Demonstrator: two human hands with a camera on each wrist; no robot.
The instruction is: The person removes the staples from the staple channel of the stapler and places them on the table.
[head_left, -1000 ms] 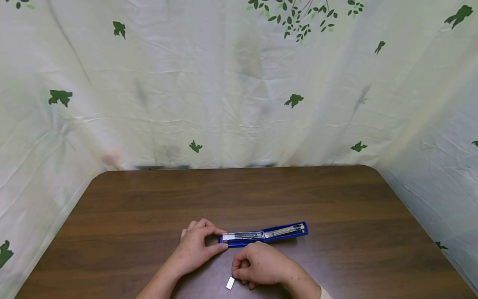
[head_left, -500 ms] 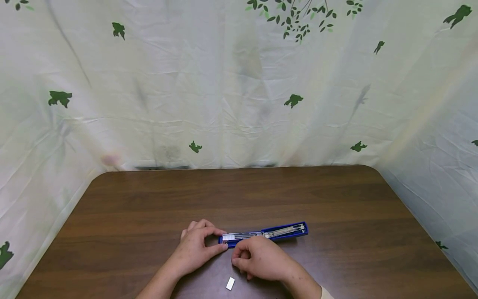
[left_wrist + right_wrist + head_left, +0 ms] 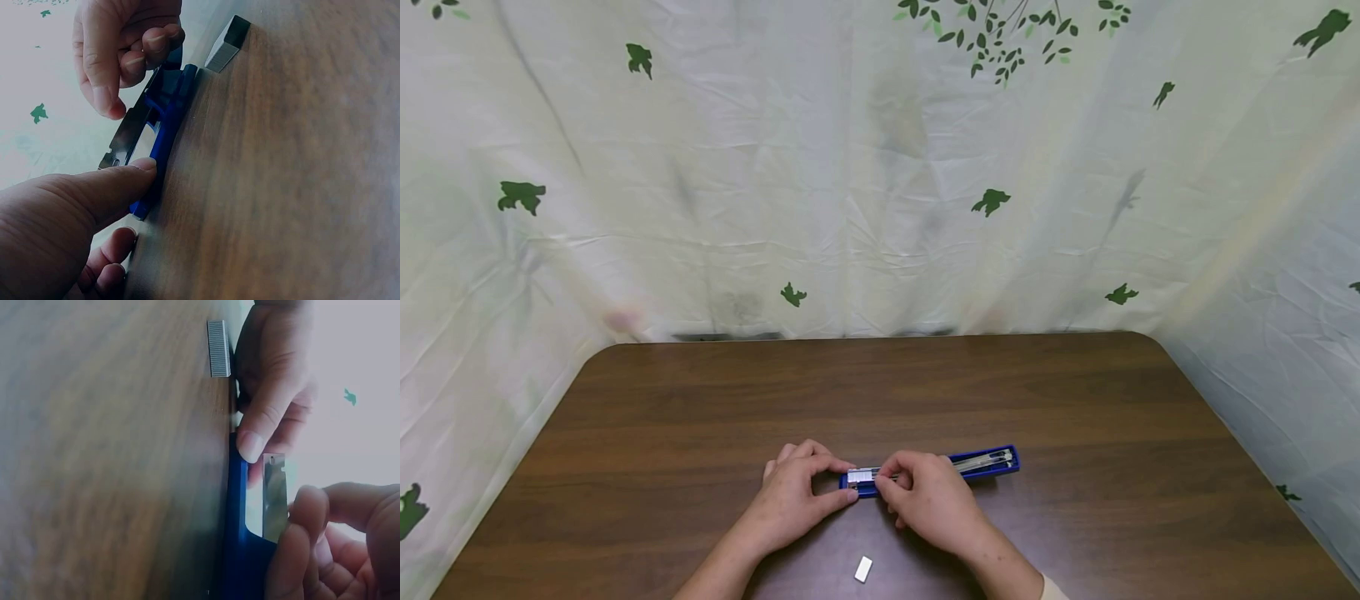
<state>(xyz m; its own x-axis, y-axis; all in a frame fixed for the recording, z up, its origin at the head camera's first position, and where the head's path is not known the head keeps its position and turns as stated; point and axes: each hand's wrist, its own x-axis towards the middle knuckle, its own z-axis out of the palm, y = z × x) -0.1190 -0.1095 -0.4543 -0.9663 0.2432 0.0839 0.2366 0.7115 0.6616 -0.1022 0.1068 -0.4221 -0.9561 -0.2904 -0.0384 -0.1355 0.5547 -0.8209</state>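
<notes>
Left hand (image 3: 275, 375) grips the end of a blue stapler (image 3: 236, 506), thumb pressed on it. Right hand (image 3: 347, 547) is at the metal rail (image 3: 274, 494), fingers bent; can't tell from where I stand whether it pinches anything. Staple strip (image 3: 218, 350) on wooden table (image 3: 106, 450), near the left hand, ribbed side showing. Past both hands I see pale cloth (image 3: 362, 437), green mark (image 3: 350, 397) on it.

**Contrasting manual postures**

The left forearm (image 3: 722, 558) and right forearm (image 3: 1006, 563) converge obliquely from the lower edge of the head view. Left hand (image 3: 797, 492): back upward, thumb and forefinger extended with a narrow gap between their tips, the remaining fingers (image 3: 119, 245) bent. Right hand (image 3: 928, 504): near the left, fingers curled inward, tips of thumb and forefinger drawn together.
</notes>
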